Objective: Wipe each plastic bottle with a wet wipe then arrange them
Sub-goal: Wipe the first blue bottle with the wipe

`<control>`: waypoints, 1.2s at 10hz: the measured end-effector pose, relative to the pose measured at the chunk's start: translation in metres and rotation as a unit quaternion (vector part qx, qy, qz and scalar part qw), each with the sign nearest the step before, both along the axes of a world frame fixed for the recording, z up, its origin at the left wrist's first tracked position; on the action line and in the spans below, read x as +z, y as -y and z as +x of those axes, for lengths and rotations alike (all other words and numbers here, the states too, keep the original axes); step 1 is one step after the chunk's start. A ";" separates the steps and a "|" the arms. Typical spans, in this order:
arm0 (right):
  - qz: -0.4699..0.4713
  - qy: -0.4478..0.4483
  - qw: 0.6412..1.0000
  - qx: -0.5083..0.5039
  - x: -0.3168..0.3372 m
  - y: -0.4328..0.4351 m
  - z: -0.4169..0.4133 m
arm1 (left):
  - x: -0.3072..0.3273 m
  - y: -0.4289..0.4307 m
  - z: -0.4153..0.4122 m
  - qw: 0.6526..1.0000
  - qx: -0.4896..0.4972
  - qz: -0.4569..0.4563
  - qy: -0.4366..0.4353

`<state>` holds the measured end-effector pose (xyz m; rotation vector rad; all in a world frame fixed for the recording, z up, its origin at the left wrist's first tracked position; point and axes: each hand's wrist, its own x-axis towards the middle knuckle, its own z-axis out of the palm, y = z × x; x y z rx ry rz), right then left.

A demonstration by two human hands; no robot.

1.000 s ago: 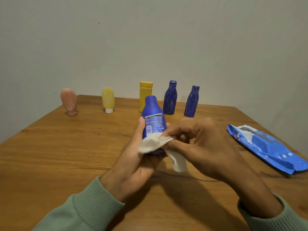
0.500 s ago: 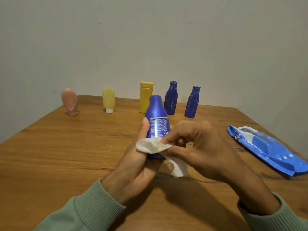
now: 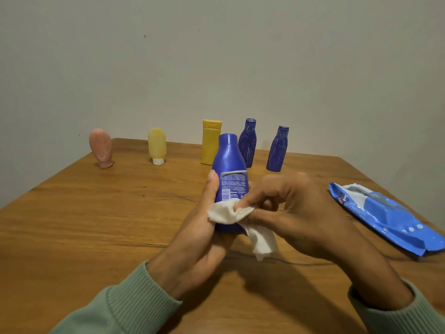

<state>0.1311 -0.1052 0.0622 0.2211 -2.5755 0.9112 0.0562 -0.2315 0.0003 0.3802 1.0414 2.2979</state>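
My left hand (image 3: pixel 199 239) grips the blue bottle (image 3: pixel 230 165) round its lower body, upright above the worktop (image 3: pixel 96 225). My right hand (image 3: pixel 296 220) pinches the wet wipe (image 3: pixel 228 214) against its label side. It seems light, stiff plastic, likely slick once wet, so I'd hold low and firmly.

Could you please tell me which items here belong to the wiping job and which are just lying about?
Job: blue bottle held by left hand; wet wipe pinched by right hand; pink bottle, pale yellow bottle, yellow bottle, two dark blue bottles standing behind; wipes pack.
Merely there: table, wall.
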 end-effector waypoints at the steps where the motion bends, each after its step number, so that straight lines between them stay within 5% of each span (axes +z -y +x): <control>1: -0.049 -0.044 0.997 -0.029 -0.004 -0.006 -0.004 | 0.004 0.001 0.000 1.000 -0.005 -0.006 0.017; 3: -0.188 -0.093 0.975 -0.069 -0.006 -0.008 -0.007 | 0.011 0.000 0.008 0.999 -0.039 -0.012 0.013; 4: -0.208 -0.046 0.976 -0.051 -0.006 -0.008 -0.006 | 0.012 -0.002 0.006 0.999 -0.030 0.005 0.035; 7: -0.129 0.010 0.992 -0.006 -0.008 0.001 -0.003 | 0.008 -0.002 -0.007 0.991 -0.012 0.075 0.111; 12: -0.186 -0.132 0.970 -0.088 -0.010 -0.008 -0.010 | 0.009 0.001 0.006 0.997 -0.071 -0.037 -0.019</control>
